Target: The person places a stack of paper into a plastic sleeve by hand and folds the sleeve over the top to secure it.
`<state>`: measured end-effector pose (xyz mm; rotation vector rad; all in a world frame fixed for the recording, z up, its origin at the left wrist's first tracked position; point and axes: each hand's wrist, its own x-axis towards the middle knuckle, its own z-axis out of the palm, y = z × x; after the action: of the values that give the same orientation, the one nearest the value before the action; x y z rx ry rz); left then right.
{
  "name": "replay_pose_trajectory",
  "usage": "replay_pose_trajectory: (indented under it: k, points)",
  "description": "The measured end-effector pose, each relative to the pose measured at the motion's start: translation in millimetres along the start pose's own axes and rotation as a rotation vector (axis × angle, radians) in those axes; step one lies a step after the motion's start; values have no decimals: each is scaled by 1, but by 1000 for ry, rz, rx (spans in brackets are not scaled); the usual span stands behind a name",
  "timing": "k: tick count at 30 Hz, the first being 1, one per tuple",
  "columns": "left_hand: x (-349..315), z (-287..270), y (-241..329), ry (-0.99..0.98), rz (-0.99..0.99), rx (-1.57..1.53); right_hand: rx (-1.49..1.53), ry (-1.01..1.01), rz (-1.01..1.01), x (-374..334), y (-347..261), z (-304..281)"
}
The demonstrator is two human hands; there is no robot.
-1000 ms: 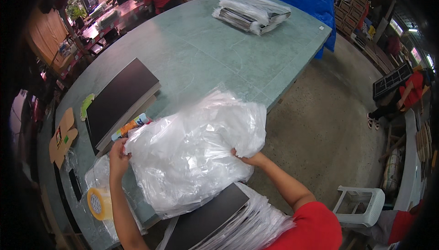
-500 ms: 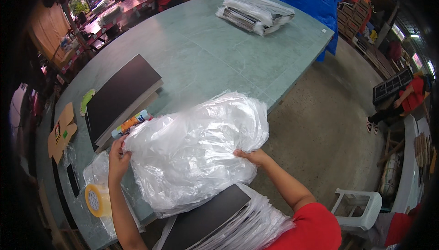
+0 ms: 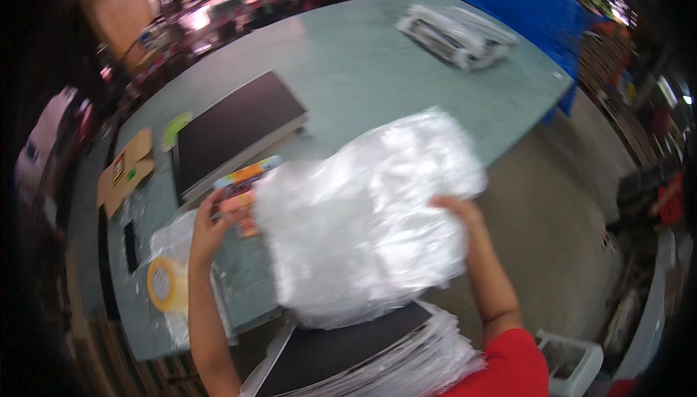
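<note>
Plastic sheeting (image 3: 370, 226), clear and bunched, is filling the space between both hands, with the right hand (image 3: 460, 212) gripping its right edge and the left hand (image 3: 209, 226) holding thumb and fingers apart just left of it, beside an orange-and-blue tube (image 3: 248, 172), contact there being too blurred to tell. On the counter (image 3: 352, 70), a dark slab (image 3: 243, 117) is lying beyond the left hand and a tape roll (image 3: 176, 284) is resting to its lower left.

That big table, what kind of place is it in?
Probably a packing workshop: the table has a tape roll and a wrapped bundle on it, and there's lots of crinkly plastic.
</note>
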<state>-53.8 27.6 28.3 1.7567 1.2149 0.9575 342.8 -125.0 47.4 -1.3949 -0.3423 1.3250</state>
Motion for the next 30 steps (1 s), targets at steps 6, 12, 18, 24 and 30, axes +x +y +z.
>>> replay_pose_trajectory:
  k: [6, 12, 18, 24, 30]
  points:
    - [-17, -35, 7, 69, -123, -126, 16, -76, -603, -19, -111, 52]
    - [-30, -37, 23, 110, -135, -268, -1329, -389, -695, -9, -94, 206]
    - [-18, -33, 19, 584, 166, -71, -1150, -915, -983, 49, 80, 318]
    - [-9, -2, 49, 296, 380, 537, -991, -913, -1243, 43, 100, 303]
    - [0, 10, 33, 43, 309, 840, -867, -1250, -928, 13, 117, 209]
